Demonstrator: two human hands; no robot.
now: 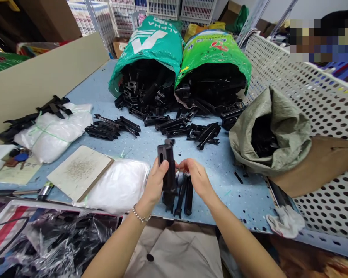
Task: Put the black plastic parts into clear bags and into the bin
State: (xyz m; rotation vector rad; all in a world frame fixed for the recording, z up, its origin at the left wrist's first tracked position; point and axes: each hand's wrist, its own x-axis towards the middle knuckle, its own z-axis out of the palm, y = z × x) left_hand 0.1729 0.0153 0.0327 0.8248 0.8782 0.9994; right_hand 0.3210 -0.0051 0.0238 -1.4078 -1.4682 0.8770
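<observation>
A black plastic part (166, 158) is held upright above the bench (243, 200) near its front edge. The left hand (155, 183) is closed around its lower half, probably so that its side is kept free. There the fingertips of the right hand (197, 177) are pinched together; whether something small is gripped cannot be told. A few similar parts (182, 197) are laid side by side just under the hands. Two green sacks (150, 50) of such parts are lying open behind, within reach.

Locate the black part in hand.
Head view, lower centre: the black part is upright in the left hand, the right hand close beside it, over loose black pieces.
</observation>
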